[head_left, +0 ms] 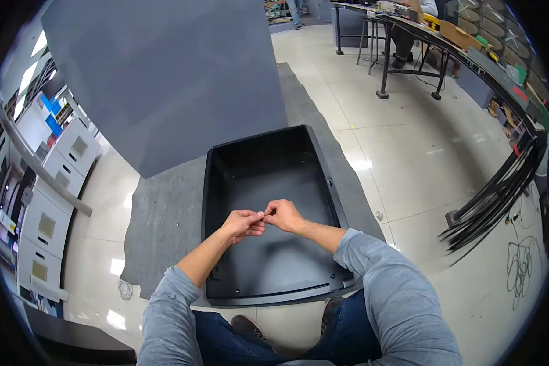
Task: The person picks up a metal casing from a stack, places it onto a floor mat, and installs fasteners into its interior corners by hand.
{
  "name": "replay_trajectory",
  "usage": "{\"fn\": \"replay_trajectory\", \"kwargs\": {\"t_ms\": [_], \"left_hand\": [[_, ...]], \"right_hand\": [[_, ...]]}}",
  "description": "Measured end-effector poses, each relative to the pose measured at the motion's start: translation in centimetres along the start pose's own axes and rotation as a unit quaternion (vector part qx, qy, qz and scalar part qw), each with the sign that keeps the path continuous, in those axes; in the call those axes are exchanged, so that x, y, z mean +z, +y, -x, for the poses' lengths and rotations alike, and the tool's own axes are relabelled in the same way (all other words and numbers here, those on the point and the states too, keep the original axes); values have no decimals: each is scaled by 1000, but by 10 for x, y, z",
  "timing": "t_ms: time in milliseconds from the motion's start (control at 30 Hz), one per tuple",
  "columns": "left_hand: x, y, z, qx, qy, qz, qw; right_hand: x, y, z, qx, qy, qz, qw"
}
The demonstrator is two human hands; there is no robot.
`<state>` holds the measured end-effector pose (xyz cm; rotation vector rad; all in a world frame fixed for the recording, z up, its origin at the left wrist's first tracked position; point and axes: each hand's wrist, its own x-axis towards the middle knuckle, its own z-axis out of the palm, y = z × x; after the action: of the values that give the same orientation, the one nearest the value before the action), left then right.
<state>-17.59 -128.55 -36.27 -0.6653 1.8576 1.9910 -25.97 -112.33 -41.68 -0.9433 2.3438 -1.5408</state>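
My left hand point(243, 226) and my right hand point(282, 216) meet over the middle of a black open tray-like case point(268, 183). The thumb and fingers of both hands are pinched together, tip to tip. Whatever is between the fingertips is too small to make out. The case lies on a grey mat point(165, 226), its open side facing up, and a long slot runs along its near edge. Neither hand touches the case.
A large grey panel point(171, 79) stands beyond the case. At the right is a long workbench point(470, 52) with a bundle of black strips point(500, 198). A seated person point(402, 46) is behind it. White cabinets point(46, 222) line the left.
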Motion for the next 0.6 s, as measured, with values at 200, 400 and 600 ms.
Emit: {"fn": "replay_trajectory", "kwargs": {"t_ms": [200,400,600], "left_hand": [[-16,-7,6,23,-73,-57,995],[-31,-9,5,34,-24,-84,996],[-130,7,-13,169,236,-100,952]], "right_hand": [[-13,-22,-3,93,-168,-55,980],[-19,-22,-8,121,-281,-108,946],[-44,11,-27,34,-31,150,988]]}}
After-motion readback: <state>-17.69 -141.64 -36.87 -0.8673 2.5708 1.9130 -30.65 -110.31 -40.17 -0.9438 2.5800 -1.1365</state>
